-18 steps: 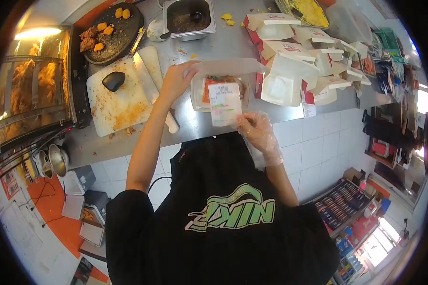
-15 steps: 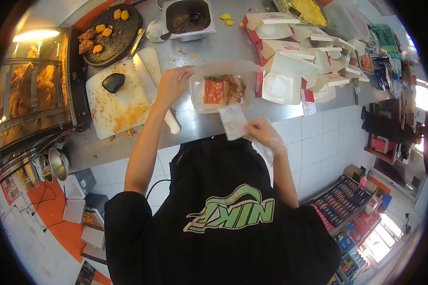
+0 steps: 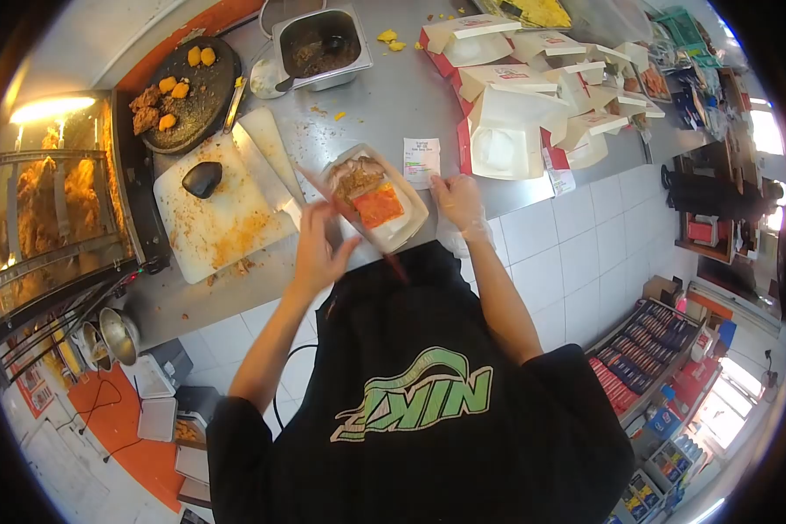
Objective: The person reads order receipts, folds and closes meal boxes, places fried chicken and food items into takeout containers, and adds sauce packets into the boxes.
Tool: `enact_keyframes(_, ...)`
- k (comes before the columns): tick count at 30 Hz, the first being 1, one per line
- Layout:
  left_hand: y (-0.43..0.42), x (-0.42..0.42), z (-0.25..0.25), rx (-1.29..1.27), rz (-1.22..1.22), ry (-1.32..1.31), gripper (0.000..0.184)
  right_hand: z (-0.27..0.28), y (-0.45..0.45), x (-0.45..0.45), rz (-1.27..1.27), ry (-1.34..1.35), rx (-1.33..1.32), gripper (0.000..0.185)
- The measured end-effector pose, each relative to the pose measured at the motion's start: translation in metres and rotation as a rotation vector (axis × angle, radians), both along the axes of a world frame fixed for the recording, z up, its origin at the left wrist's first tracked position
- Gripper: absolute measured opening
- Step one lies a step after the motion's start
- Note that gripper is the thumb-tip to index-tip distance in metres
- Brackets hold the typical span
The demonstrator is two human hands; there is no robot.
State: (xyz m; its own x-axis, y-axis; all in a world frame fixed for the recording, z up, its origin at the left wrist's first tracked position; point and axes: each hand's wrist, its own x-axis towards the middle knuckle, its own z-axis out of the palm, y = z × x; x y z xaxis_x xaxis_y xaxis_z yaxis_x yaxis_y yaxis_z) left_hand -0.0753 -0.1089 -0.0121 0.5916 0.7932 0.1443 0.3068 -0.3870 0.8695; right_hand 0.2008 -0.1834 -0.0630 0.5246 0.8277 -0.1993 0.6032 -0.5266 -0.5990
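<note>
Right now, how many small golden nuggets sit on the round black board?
5 nuggets: two side by side toward the top, two together beside the brown fried pieces, one alone below those. None seems hidden.

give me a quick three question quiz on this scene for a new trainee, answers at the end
1. Multiple choice: which hand wears a clear plastic glove?
A. left hand
B. right hand

2. True or false: the paper slip lies inside the food container.

3. Fill in the gap: seen in the picture, the open cartons stand to the ____ of the paper slip.

Key:
1. B, right hand.
2. False; the paper slip is outside the food container, by the right hand.
3. Right.
</note>
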Motion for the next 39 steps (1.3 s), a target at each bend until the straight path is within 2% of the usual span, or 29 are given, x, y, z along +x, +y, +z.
enact_keyframes(2, 0.032, 0.020, 0.011, 0.233, 0.010, 0.089, 0.073, 0.012, -0.005, -0.001, -0.015, -0.085, 0.014, 0.045)
enact_keyframes(6, 0.065, 0.044, 0.008, 0.329, -0.024, 0.102, 0.086, 0.013, -0.026, 0.000, -0.130, -0.122, -0.029, 0.044)
enact_keyframes(8, 0.069, 0.044, 0.006, 0.320, -0.064, 0.121, 0.096, 0.021, -0.036, 0.003, -0.105, -0.136, -0.047, 0.044)
enact_keyframes(14, 0.070, 0.028, -0.008, 0.317, -0.069, -0.046, 0.096, 0.022, -0.052, 0.007, -0.152, 0.004, -0.086, 0.044)
enact_keyframes(24, 0.066, 0.021, -0.005, 0.334, -0.046, 0.018, 0.103, 0.011, -0.058, 0.000, -0.112, 0.144, -0.130, 0.043)
enact_keyframes(30, 0.063, 0.036, -0.001, 0.292, -0.029, 0.034, 0.103, 0.041, -0.054, -0.001, -0.088, 0.331, -0.168, 0.043)
enact_keyframes(32, 0.063, 0.060, -0.002, 0.339, -0.041, 0.226, 0.104, 0.060, -0.052, -0.009, -0.148, 0.388, -0.110, 0.039)
enact_keyframes(33, 0.063, 0.068, -0.008, 0.339, -0.045, 0.233, 0.104, 0.067, -0.054, -0.017, -0.151, 0.395, -0.110, 0.039)
enact_keyframes(35, 0.063, 0.083, -0.025, 0.299, -0.084, 0.412, 0.107, 0.077, -0.056, -0.034, 0.201, 0.245, 0.038, 0.044)
enact_keyframes(37, 0.057, 0.083, -0.019, 0.298, -0.065, 0.450, 0.101, 0.072, -0.058, -0.051, 0.247, 0.203, 0.019, 0.043)
enact_keyframes(39, 0.045, 0.068, -0.023, 0.102, 0.050, 0.599, 0.092, 0.069, -0.055, -0.060, 0.291, 0.169, -0.001, 0.043)
